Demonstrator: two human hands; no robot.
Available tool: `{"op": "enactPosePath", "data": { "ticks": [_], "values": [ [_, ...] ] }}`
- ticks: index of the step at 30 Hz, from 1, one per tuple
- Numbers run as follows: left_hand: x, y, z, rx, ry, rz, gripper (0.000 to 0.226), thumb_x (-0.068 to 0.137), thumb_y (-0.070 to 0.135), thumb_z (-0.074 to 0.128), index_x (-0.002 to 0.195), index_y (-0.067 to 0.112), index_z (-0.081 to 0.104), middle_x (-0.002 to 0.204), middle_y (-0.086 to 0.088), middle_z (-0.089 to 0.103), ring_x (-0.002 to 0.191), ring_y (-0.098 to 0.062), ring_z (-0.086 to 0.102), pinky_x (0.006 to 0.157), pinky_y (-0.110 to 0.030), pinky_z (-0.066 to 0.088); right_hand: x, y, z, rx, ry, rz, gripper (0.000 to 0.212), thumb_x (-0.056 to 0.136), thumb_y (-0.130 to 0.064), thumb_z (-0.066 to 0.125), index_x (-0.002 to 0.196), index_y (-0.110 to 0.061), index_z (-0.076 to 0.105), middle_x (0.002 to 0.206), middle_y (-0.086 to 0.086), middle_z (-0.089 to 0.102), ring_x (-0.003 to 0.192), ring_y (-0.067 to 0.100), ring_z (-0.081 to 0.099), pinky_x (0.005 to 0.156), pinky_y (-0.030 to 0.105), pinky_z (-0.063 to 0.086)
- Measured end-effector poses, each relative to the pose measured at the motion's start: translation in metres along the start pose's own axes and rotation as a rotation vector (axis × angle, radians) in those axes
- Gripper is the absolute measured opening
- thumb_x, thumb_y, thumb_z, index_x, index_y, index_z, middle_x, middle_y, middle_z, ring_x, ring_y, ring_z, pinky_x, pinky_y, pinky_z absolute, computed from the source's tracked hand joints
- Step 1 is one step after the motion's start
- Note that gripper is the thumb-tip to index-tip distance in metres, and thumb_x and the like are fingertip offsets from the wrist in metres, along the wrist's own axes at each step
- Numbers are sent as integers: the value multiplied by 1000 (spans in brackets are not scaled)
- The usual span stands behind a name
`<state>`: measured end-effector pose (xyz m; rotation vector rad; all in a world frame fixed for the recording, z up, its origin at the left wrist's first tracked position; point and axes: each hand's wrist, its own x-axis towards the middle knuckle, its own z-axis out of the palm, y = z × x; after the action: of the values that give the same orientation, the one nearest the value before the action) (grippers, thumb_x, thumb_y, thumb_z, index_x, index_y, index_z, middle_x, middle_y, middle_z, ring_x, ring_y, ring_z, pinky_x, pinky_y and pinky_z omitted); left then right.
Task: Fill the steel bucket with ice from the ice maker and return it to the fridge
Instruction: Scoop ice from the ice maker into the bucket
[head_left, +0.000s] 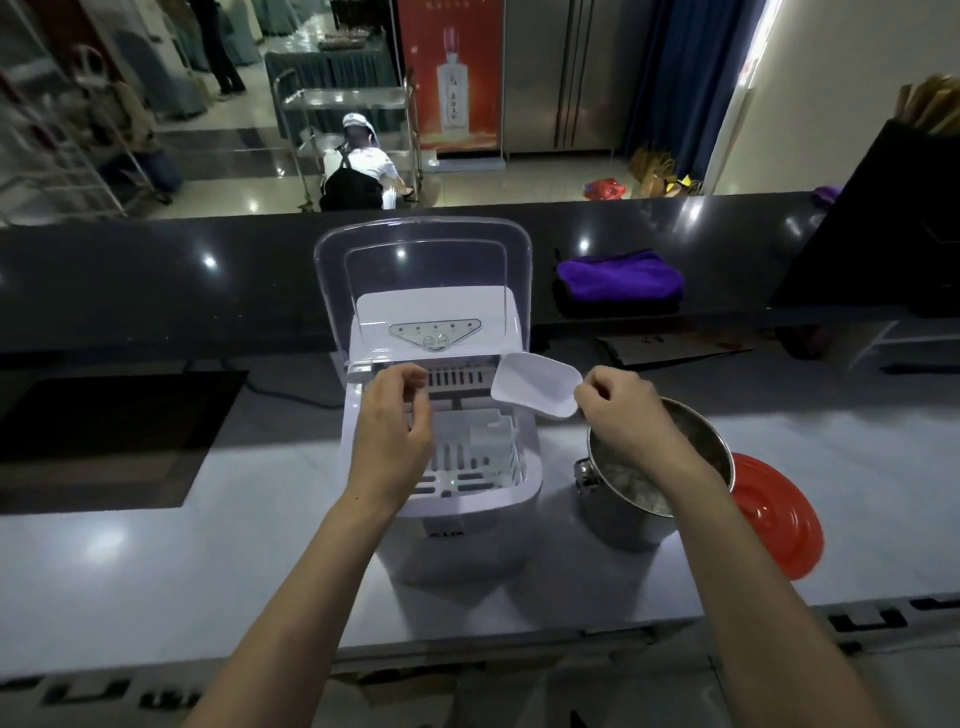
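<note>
Scooping looks nearly done: the right hand (621, 410) pinches an empty scoop (535, 383) above the ice maker (441, 415), the left hand (397, 431) hovers loosely curled, holding nothing, and the steel bucket (631, 501), holding ice, stands toward the bench's right edge, next likely needing its red lid (779, 519).

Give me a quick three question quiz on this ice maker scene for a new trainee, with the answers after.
1. True or false: the ice maker lid is closed.
2. Which hand holds the white scoop? A) left hand B) right hand
3. What lies on the counter just right of the steel bucket?

Key:
1. False; the lid stands open.
2. B.
3. The red lid.
</note>
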<state>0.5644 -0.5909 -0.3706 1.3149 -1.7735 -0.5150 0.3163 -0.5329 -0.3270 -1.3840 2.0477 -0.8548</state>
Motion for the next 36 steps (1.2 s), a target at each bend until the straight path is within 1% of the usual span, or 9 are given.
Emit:
{"op": "enactPosePath", "data": {
  "ticks": [5,8,10,14,18,21,25,32,36],
  "values": [
    [0,-17,-16,39,51,9,15,103,12,56,117,17,59,112,3,59,104,-13,55,90,-25,47,6,-18,18,-128,-102,-91,19,94,-29,56,79,-21,65,77,-3,65,69,17,57,62,32,47],
    [-1,-31,-24,57,69,-23,15,104,14,55,118,18,58,113,3,59,105,-13,54,90,-25,48,8,-32,29,-255,-157,-159,21,96,-31,56,79,-21,64,82,-1,68,77,22,63,66,36,51],
    [-1,-40,-29,66,89,-46,14,104,15,54,118,18,59,114,3,59,106,-14,54,89,-27,48,8,-43,38,-333,-190,-196,22,97,-32,55,79,-22,63,84,0,67,78,23,64,64,34,50],
    [-4,-54,-29,121,114,-60,16,106,13,49,118,16,58,112,6,55,104,-13,50,87,-27,46,7,-60,62,-515,-283,-260,24,99,-31,52,85,-15,65,87,5,66,76,23,63,71,39,58],
    [-8,-62,-24,104,119,-38,20,106,8,44,119,14,57,115,4,53,105,-13,48,87,-18,42,6,-70,85,-647,-355,-271,26,97,-22,52,75,-11,55,75,6,57,68,23,56,61,34,47],
    [-8,-62,-24,58,141,-73,21,107,8,43,120,15,58,114,4,54,104,-10,49,87,-14,42,6,-76,93,-713,-362,-264,27,97,-14,52,72,-13,43,75,5,48,73,28,52,62,34,41],
    [-9,-62,-22,31,153,-85,19,108,11,43,119,15,58,113,6,54,103,-8,49,85,-10,41,12,-81,101,-737,-378,-260,24,94,-10,52,72,-11,44,72,6,51,61,21,48,52,31,35],
    [-9,-67,-21,6,171,-79,18,108,10,43,118,16,58,110,7,55,101,-8,51,85,-13,44,20,-79,115,-817,-324,-367,25,96,-17,50,72,-14,45,75,3,49,73,29,55,65,36,43],
    [-9,-67,-21,-11,173,-85,20,107,8,43,118,16,59,110,7,56,101,-8,52,86,-13,44,28,-73,127,-798,-285,-447,11,97,-16,51,93,-14,61,89,5,62,79,28,56,63,36,43]
  ]
}}
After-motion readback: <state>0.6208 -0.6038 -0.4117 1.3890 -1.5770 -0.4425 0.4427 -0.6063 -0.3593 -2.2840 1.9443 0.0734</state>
